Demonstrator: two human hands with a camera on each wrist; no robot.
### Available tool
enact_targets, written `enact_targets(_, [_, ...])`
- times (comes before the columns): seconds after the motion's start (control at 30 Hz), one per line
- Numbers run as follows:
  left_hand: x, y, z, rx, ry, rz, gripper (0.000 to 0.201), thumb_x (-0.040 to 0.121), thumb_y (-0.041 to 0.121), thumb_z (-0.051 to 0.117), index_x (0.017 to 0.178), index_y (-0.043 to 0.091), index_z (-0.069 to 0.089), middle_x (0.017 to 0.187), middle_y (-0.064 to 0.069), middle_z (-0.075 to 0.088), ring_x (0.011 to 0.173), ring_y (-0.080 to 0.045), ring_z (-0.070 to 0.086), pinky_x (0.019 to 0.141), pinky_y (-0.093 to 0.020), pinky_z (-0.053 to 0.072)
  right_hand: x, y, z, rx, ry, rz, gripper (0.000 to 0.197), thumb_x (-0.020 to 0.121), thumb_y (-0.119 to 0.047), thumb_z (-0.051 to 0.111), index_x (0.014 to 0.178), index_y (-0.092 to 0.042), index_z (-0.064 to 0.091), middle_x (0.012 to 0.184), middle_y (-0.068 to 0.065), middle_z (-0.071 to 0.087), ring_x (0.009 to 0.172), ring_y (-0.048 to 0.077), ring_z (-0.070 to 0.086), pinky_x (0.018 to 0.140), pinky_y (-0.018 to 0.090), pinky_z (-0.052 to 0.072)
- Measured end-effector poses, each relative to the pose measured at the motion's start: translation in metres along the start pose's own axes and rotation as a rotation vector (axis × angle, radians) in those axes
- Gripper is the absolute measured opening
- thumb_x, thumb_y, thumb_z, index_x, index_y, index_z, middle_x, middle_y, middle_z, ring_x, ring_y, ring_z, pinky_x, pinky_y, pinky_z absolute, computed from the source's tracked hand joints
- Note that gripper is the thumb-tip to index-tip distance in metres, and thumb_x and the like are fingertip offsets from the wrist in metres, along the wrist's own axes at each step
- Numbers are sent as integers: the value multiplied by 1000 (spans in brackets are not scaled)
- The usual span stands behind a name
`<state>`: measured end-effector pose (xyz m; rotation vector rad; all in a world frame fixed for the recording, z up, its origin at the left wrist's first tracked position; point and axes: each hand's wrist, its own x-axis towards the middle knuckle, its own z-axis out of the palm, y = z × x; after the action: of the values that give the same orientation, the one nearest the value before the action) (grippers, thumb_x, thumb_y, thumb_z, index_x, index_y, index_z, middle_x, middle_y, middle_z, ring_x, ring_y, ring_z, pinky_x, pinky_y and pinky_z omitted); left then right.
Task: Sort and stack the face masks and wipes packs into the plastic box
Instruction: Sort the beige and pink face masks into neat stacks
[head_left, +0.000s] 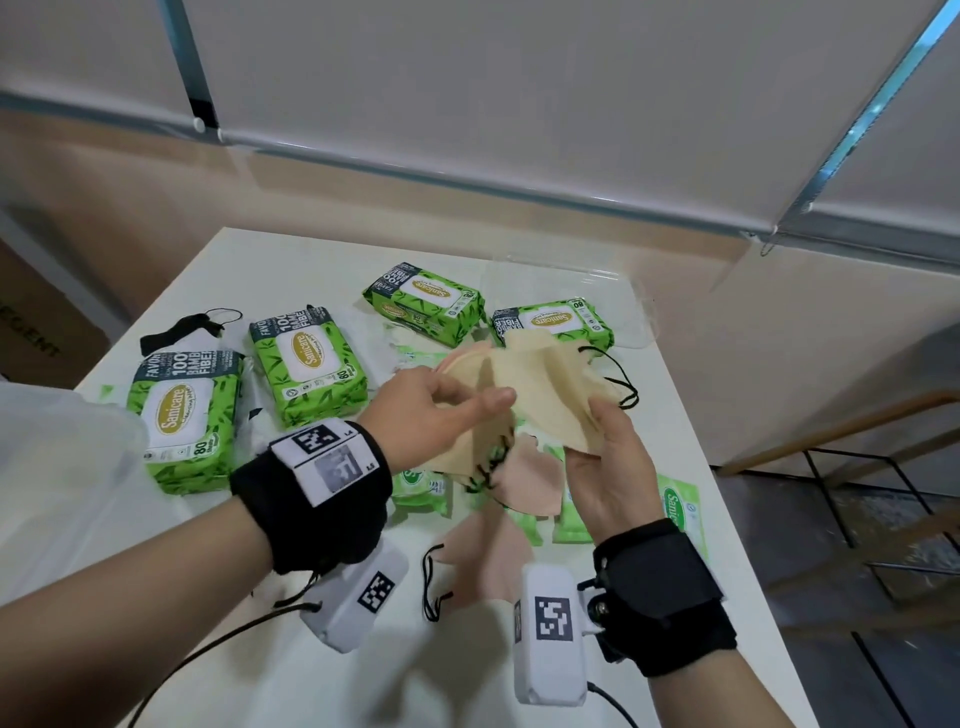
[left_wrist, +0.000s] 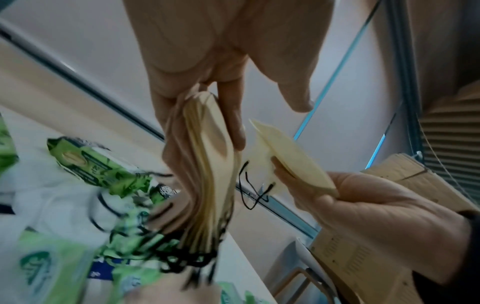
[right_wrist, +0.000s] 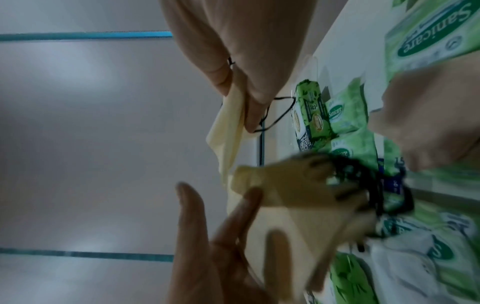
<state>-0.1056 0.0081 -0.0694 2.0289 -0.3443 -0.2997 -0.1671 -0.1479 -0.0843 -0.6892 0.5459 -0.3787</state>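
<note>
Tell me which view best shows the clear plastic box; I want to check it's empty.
The head view: the clear plastic box sits at the table's far edge, one large green wipes pack apparently inside. The right wrist view glimpses only a blurred edge; the left wrist view shows none.

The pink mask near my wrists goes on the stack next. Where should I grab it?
Pinch the pink mask at its near fabric edge, coming from above; it lies flat on the table, and its black ear loops trail left, likely to snag.

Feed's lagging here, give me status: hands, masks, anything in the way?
Left hand grips mask stack. Right hand pinches one yellow mask. Box behind wipes packs, unobstructed.
</note>
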Motion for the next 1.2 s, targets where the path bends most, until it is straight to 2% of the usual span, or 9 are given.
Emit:
enact_targets(0.2, [8, 1, 8, -235, 83, 40, 12, 81, 26, 72, 72, 18, 71, 50, 19, 59, 49, 4, 54, 53, -14, 43, -9, 14, 3, -7, -136, 140, 34, 97, -5, 41, 129, 5, 50, 124, 18, 62, 106, 26, 63, 78, 30, 57])
enact_targets(0.3, [16, -5, -1, -157, 128, 45, 33, 80, 29, 73, 57, 7, 60, 50, 9, 48, 50, -10, 42, 54, -23, 35, -11, 11, -2, -119, -200, 156, 13, 89, 1, 49, 98, -2, 57, 91, 10, 67, 80, 16, 67, 72, 29, 58])
enact_targets(0.37, [19, -8, -11, -54, 133, 91, 42, 79, 29, 73, 64, -7, 56, 64, -3, 45, 57, -16, 40, 58, -26, 33, -11, 6, -5, -247, -137, 65, 15, 77, -4, 61, 84, -12, 50, 77, 2, 57, 66, 9, 59, 64, 24, 51])
enact_targets(0.47, [19, -5, -24, 192, 50, 165, 43, 79, 29, 73, 57, 3, 47, 70, -3, 44, 62, -17, 43, 59, -27, 34, -7, -2, -7, -603, -27, -221, 27, 85, -7, 67, 106, -18, 53, 100, -3, 58, 90, 4, 56, 82, 22, 45])
enact_targets(0.63, [13, 4, -26, 408, -138, 284, 38, 81, 33, 70, 74, -4, 64, 85, -12, 51, 76, -25, 51, 66, -31, 38, -14, -1, 7, -1084, -389, -554, 32, 77, -21, 79, 106, -22, 65, 111, -11, 64, 107, -6, 53, 86, 3, 34])
enact_targets(0.77, [9, 6, -22, 385, -113, 303, 37, 79, 35, 71, 78, -2, 69, 86, -17, 52, 77, -27, 53, 69, -32, 39, -11, 2, 9, -1157, -347, -694, 26, 69, -31, 75, 91, -27, 61, 96, -10, 63, 94, 2, 55, 84, 11, 39])
enact_targets(0.9, [6, 5, -20, 348, -109, 261, 36, 76, 35, 74, 79, 0, 71, 86, -15, 51, 81, -27, 52, 73, -34, 41, -9, -1, 5, -1145, -287, -627, 13, 79, -21, 77, 78, -26, 66, 88, -8, 66, 90, 9, 59, 80, 29, 47])
enact_targets(1.07, [7, 6, -21, 287, -84, 238, 35, 72, 35, 76, 76, 1, 72, 87, -17, 54, 81, -28, 54, 73, -35, 42, -9, -4, 3, -1082, -219, -698, 16, 76, -17, 79, 72, -29, 68, 90, -6, 61, 94, 6, 56, 79, 11, 40])
enact_targets(1.2, [8, 9, -23, 271, -63, 222, 33, 67, 31, 81, 75, 0, 73, 75, -2, 47, 70, -15, 47, 60, -17, 36, -10, -5, -1, -1071, -171, -854, 17, 75, -14, 79, 73, -27, 68, 82, -13, 63, 89, 10, 57, 79, 7, 36])
